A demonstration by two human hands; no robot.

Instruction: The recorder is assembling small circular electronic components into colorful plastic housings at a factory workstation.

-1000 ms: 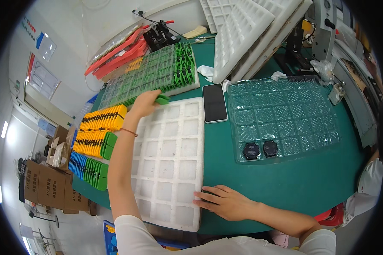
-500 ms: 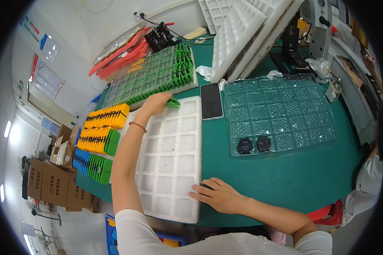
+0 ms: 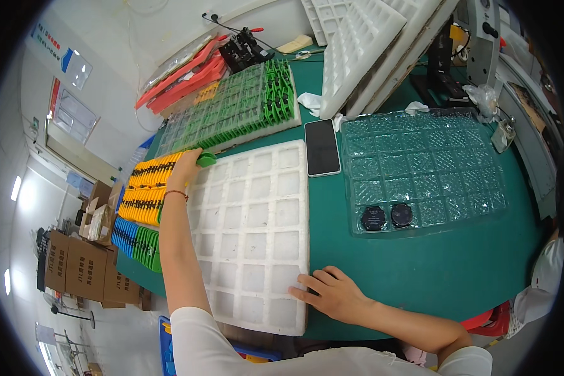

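My left hand [image 3: 185, 168] reaches to the far left corner of a white foam tray [image 3: 306, 188], its fingers closed on a flat green plastic piece [image 3: 205, 160]. The tray is a grid of square pockets, and those in view hold nothing. Beside that hand stand tight rows of yellow plastic pieces [image 3: 145, 207] with black parts. My right hand [image 3: 338, 296] rests at the tray's near right edge, fingers spread and touching the rim. Nothing shows in it.
Behind the tray, a clear-covered tray holds green pieces [image 3: 277, 94]. Blue pieces [image 3: 125, 235] and green ones stand at left. A phone [image 3: 322, 147] lies beside a clear blister tray [image 3: 420, 150] with two dark round parts [image 3: 374, 217]. White foam trays [image 3: 360, 56] lean behind.
My left hand has moved left and nearer with the green piece, from over the tray's far edge to its far left corner. The right hand stays at the tray edge.
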